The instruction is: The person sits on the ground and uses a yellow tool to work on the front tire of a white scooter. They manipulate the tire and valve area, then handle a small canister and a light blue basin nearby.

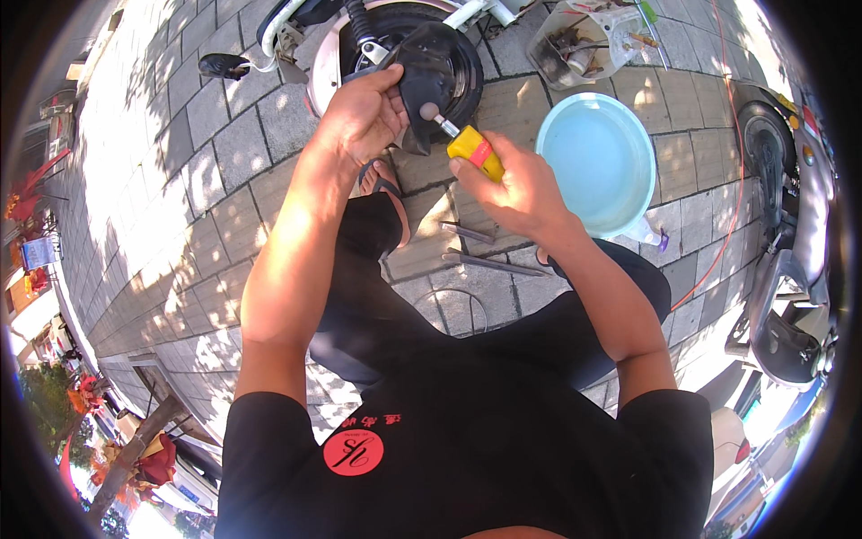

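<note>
In front of me is a scooter's wheel, its black tire (467,67) standing upright. A flat black rubber piece, likely an inner tube (426,67), hangs over the tire's near side. My left hand (366,117) grips its left edge, thumb on top and fingers curled behind and below. My right hand (512,184) is wrapped around a yellow handheld power tool (474,153) with a red band. Its metal shaft ends in a rounded grey grinding head (428,111), close to the rubber's lower right; whether they touch I cannot tell.
A light-blue basin (597,162) of water stands to the right, a small bottle (648,235) at its near edge. Behind it sits a clear bin (584,45) of tools. Metal tire levers (494,263) lie between my feet. A red cord (738,171) crosses the paving beside a parked scooter (790,296).
</note>
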Tool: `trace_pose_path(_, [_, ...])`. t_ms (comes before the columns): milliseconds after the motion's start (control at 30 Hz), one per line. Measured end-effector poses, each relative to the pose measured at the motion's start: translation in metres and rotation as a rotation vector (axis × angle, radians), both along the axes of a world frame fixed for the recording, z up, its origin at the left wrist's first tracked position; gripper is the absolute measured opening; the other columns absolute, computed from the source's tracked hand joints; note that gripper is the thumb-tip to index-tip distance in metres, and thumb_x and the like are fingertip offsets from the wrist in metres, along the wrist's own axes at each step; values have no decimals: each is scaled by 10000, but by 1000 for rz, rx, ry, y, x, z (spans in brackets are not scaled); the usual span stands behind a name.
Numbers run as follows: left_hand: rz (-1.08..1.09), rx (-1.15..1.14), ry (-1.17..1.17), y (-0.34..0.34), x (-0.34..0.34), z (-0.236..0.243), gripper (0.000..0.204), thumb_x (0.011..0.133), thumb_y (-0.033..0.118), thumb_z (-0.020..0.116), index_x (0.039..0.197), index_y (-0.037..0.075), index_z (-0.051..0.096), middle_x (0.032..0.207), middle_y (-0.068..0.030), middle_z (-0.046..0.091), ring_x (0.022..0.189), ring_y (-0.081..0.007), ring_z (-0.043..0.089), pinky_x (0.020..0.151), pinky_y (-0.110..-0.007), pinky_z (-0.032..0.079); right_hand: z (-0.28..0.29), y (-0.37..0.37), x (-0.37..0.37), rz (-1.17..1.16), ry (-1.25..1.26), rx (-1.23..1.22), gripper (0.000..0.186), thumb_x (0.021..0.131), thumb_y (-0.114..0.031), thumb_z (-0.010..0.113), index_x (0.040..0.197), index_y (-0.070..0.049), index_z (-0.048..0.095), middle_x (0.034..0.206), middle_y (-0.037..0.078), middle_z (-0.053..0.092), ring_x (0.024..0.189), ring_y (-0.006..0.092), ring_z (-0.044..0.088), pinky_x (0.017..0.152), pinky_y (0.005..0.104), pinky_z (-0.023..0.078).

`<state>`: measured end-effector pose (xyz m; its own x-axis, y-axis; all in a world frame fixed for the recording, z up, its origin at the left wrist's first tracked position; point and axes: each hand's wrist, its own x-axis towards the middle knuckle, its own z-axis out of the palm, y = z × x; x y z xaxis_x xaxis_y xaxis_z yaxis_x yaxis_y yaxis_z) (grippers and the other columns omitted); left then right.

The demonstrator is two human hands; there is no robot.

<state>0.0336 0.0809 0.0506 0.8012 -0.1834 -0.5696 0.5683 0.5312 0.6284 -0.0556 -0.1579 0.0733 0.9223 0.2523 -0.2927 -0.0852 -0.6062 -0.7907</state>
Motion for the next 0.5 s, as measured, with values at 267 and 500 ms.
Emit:
trace_pose_path(267, [1, -71, -23, 9, 0, -19, 316, 1201, 161, 457, 1301, -51, 668, 1191, -157, 805, 1035, -250, 807, 900, -425, 686, 0, 13, 8, -3, -71, 51, 500, 988, -485, 761, 1231, -51, 708, 1030, 229, 781, 987, 480, 747, 857, 525, 588])
trace_pose_path(500, [-31, -25, -20, 6, -1, -9, 309, 1198, 163, 463, 1278, -44, 678, 1154, -141, 817, 1005, -232, 811, 899, -374, 682, -1, 9, -2, -29, -72, 57, 482, 982, -489, 767, 1186, -58, 707, 1007, 232, 780, 960, 491, 746, 840, 537, 586])
